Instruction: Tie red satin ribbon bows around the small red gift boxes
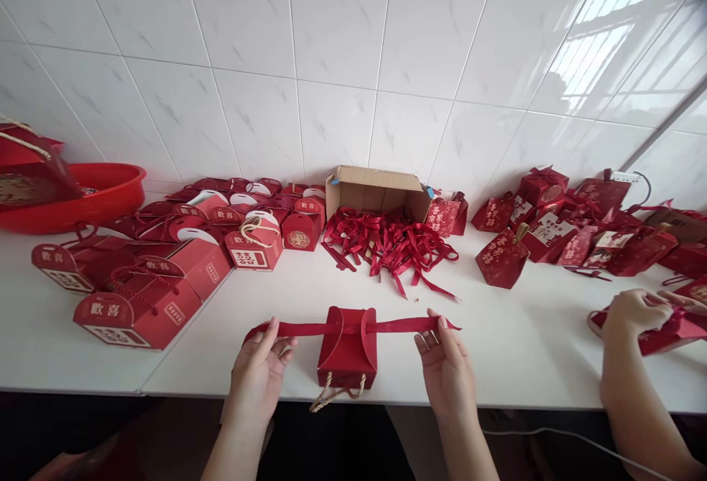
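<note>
In front of me at the table's near edge stands a small red gift box [347,352] with curved top flaps and a twisted cream cord handle hanging toward me. A red ribbon [306,329] runs through the top of the box and stretches out to both sides. My left hand [264,370] pinches its left part between thumb and fingers. On the other side my right hand [447,359] grips the ribbon near its right end. Neither hand touches the box itself.
Behind the box, loose red ribbons [387,241] spill from a cardboard box [381,185]. Many red gift boxes [149,297] line the left, near a red basin [110,190]. More red boxes [552,227] stand right, where another person's hands [644,311] hold a red box.
</note>
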### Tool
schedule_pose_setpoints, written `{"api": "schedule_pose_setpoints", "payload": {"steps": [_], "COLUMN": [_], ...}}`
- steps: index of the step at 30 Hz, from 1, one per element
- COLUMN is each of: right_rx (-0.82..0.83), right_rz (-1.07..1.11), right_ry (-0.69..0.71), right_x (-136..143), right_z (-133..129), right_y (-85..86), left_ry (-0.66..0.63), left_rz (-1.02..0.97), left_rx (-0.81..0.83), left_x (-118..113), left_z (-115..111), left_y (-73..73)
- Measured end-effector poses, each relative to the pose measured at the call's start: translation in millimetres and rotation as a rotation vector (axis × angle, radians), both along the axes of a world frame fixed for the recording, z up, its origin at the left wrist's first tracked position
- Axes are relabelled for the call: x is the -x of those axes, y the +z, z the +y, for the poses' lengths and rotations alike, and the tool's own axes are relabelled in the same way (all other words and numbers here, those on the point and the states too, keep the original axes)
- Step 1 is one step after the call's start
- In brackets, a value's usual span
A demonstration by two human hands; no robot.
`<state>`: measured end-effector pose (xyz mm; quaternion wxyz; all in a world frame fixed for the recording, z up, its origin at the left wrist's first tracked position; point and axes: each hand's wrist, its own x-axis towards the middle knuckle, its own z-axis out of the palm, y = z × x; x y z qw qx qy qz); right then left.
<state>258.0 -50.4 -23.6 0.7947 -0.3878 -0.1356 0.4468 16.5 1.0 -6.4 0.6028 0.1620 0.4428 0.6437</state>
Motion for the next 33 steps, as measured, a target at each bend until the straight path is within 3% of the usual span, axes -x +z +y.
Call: {"api": "schedule_pose_setpoints", "payload": {"steps": [7,13,17,21,26,33], "right_rx": [-0.020,-0.134,-0.221,-0.247,-0.227,-0.262], "right_rz": [-0.238,-0.507,-0.679,-0.717,-0.748,-0.742], "right_ry": [-0.039,-0.031,0.127,0.235,0.265,0.234], "right_x": [-3,-2,9,23,33,39], "right_z": [4,21,28,31,33,35], "right_y": [19.2,56.8,85.3,106.9,121.8,127.3], "left_ry": [0.190,0.106,0.074,0.038,0.006,-0.074], "left_rz": [0.112,0.468,0.745,0.792,0.893,0.921], "left_rx": [-0.181,-0.528,-0.566,-0.702,-0.773,-0.786], "left_x": [3,-7,-21,-33,-38,-43], "left_z": [6,12,13,15,17,12], "left_y": [24.3,59.6,85.7,106.3,116.4,122.7]}}
